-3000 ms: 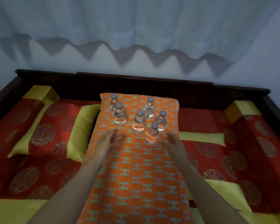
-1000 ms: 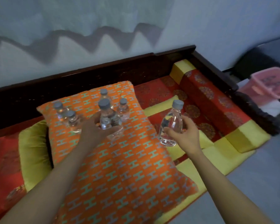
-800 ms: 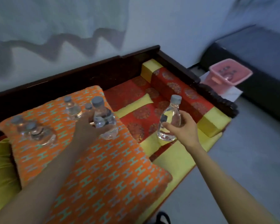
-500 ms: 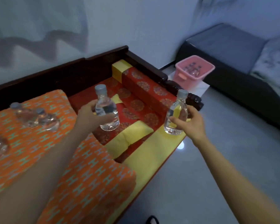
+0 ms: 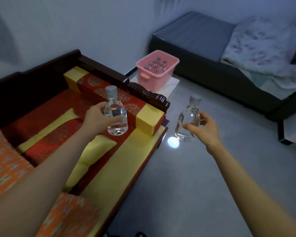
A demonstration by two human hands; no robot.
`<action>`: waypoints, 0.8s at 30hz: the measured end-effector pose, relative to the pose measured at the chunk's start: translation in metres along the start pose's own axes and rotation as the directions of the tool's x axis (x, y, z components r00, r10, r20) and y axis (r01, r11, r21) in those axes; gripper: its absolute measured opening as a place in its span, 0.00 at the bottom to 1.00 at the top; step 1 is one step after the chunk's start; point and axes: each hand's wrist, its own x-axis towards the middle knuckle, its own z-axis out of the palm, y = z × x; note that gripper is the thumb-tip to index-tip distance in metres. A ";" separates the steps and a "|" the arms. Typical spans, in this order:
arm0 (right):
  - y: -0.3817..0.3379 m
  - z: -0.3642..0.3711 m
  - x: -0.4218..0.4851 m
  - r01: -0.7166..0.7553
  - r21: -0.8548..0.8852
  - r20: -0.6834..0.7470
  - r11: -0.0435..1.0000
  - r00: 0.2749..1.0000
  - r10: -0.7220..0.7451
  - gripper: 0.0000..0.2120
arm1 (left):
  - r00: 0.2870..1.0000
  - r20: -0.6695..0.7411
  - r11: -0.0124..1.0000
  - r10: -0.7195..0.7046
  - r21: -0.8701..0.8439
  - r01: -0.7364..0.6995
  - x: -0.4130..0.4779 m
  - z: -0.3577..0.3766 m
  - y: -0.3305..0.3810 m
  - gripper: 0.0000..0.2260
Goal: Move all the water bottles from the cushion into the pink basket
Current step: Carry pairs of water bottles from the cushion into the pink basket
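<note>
Left hand (image 5: 97,119) grips bottle (image 5: 115,113), right hand (image 5: 204,130) pinches second bottle (image 5: 189,115); pink basket (image 5: 154,79) well apart: loose fingertip hold may slip.

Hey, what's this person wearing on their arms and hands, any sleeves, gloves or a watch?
Nothing that shows. The left hand and right hand are bare, with no gloves, and no ring is visible in the dim light. The left forearm and right forearm are uncovered down to the picture's bottom edge, so no sleeve comes into view. Neither wrist has a watch or band.
</note>
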 end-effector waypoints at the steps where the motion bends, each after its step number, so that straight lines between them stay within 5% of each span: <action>1: 0.004 -0.008 0.004 -0.011 0.005 -0.018 1.000 1.000 0.012 0.22 | 1.000 0.012 1.000 0.006 0.011 -0.006 0.006 0.009 0.005 0.15; 24: 0.046 -0.094 0.234 -0.003 0.052 -0.127 0.999 0.992 0.009 0.27 | 0.992 0.081 0.992 0.093 -0.088 -0.086 0.218 0.165 0.077 0.20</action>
